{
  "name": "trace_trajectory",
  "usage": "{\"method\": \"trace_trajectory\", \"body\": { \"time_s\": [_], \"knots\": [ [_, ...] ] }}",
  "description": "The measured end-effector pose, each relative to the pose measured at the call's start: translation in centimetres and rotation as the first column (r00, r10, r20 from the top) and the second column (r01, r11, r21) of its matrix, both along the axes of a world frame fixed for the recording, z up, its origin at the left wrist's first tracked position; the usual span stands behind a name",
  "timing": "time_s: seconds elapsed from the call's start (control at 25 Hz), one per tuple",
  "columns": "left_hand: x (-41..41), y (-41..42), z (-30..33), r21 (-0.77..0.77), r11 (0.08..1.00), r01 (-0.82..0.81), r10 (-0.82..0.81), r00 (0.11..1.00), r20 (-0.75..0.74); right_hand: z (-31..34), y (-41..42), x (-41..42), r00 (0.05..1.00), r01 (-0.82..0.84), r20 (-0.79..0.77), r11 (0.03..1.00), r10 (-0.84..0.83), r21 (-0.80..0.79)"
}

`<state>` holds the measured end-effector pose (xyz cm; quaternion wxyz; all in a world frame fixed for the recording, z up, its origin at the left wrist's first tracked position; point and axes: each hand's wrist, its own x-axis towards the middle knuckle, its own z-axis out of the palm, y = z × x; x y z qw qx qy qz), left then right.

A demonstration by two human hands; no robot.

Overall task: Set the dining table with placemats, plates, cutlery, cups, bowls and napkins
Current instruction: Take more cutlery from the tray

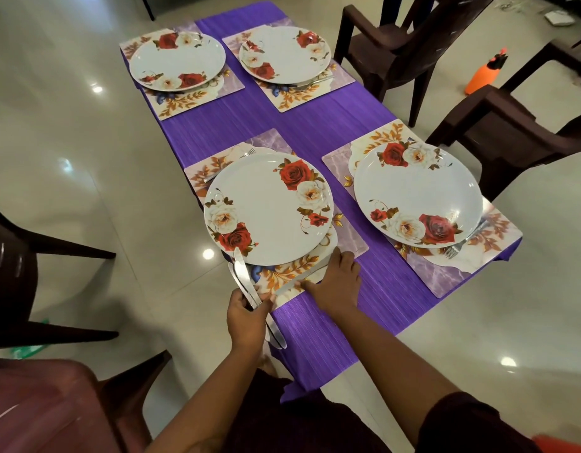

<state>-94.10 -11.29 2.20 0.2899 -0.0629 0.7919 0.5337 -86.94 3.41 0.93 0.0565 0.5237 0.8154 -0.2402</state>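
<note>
Hands reach forward: left hand (247,317) grips several knives (246,282); right hand (336,277), fingers spread, presses one knife (300,278) onto the near-left placemat (292,269).

Bare forearms, dark maroon sleeve (462,416)

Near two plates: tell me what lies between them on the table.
In the head view, between the near-left plate and the near-right plate lie only the placemat edges and a bare strip of purple tablecloth; no cutlery there.
</note>
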Motion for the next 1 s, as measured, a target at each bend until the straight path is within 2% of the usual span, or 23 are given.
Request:
{"method": "trace_trajectory", "body": {
  "time_s": [0.2, 0.32, 0.44, 0.52, 0.64, 0.76, 0.88, 1.0],
  "knots": [
    [-1.4, -0.4, 0.8, 0.136, 0.988, -0.072, 0.058, 0.993, 0.103, 0.2, 0.3, -0.2, 0.998, 0.061, -0.030, 0.996, -0.063, -0.066],
    [-1.9, -0.6, 1.4, 0.204, 0.978, -0.038, 0.011, 0.991, 0.134, -0.2, 0.0, 0.6, 0.967, 0.168, -0.205, 0.984, -0.153, 0.055],
    [-2.8, -0.4, 2.3, 0.242, 0.970, 0.016, -0.047, 0.992, 0.121, 0.4, 0.1, 0.1, 0.923, 0.137, -0.384, 0.951, -0.021, 0.278],
    [-3.7, -0.1, 2.5, 0.274, 0.961, 0.019, -0.057, 0.989, 0.134, 1.6, 0.6, -1.9, 0.878, 0.049, -0.464, 0.943, 0.117, 0.330],
    [-5.5, 0.3, 3.0, 0.292, 0.955, 0.056, -0.102, 0.984, 0.143, 3.5, 0.6, -6.1, 0.801, -0.118, -0.552, 0.966, 0.230, 0.231],
    [-9.0, 0.6, 2.8, 0.326, 0.938, 0.120, -0.178, 0.972, 0.156, 4.3, -0.1, -11.0, 0.823, -0.230, -0.529, 0.973, 0.206, 0.021],
    [-14.4, 1.0, 3.2, 0.355, 0.913, 0.199, -0.268, 0.951, 0.155, 5.0, -1.1, -15.9, 0.841, -0.119, -0.540, 0.986, 0.038, -0.117],
    [-20.2, 0.9, 3.7, 0.356, 0.892, 0.277, -0.333, 0.937, 0.106, 6.4, -2.0, -21.5, 0.813, 0.026, -0.557, 0.965, -0.172, -0.260]
  ]
}}
